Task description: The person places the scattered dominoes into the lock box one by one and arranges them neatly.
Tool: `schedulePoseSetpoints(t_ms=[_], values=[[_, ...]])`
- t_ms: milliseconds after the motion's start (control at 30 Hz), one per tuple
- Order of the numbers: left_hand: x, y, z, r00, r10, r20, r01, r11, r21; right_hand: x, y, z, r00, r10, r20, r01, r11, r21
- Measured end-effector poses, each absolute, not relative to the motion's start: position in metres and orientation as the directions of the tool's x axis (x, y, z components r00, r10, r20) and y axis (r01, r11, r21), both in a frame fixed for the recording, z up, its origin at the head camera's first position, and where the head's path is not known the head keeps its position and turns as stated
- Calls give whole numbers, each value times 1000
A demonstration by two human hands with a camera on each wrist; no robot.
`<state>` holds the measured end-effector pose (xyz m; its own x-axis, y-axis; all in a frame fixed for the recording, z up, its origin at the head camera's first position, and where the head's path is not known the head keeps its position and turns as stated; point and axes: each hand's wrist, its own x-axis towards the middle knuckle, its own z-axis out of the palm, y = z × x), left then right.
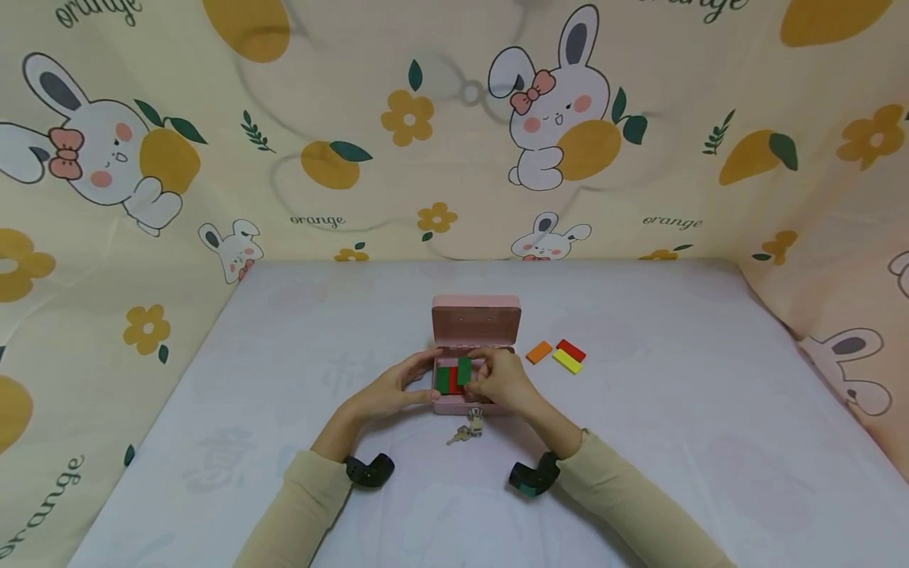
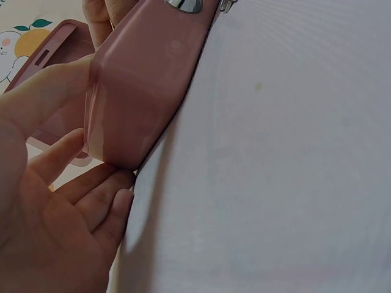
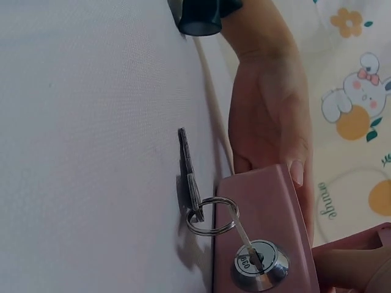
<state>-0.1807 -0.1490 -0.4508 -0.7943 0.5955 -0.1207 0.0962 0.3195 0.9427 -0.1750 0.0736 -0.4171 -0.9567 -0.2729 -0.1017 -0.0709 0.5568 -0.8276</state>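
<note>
Right hand (image 1: 503, 383): fingers narrow, seem to pinch a flat green rectangular tile (image 1: 465, 371) at their left, at the open pink metal box (image 1: 450, 409); long axis points away from the person, right hand nearer. Left hand (image 1: 394, 388): fingers wide, gripping box's left side. Orange rectangular tile (image 1: 539, 353) lies right of right fingers.

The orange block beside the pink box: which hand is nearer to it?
Right: the right hand holds a green block at the pink box, a little left of the orange block. The left hand is farther left, at the box's left side.
</note>
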Motion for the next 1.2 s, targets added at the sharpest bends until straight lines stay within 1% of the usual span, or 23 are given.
schedulePoseSetpoints(t_ms=[367,667,867,1200], values=[[-181,-150,-451,-787,610,-92,129,308,942,-174,71,-416,-960,-254,-119,-77,647,-759],[-181,-149,-450,-790,605,-100,116,307,945,-175,69,-417,-963,-246,-107,-93,681,-727],[-181,-150,-451,-788,607,-100,117,308,944,-175,67,-416,-963,-239,-125,-82,701,-709],[-181,-151,-451,-789,605,-102,115,309,944,-176,65,-418,-966,-238,-105,-103,720,-686]])
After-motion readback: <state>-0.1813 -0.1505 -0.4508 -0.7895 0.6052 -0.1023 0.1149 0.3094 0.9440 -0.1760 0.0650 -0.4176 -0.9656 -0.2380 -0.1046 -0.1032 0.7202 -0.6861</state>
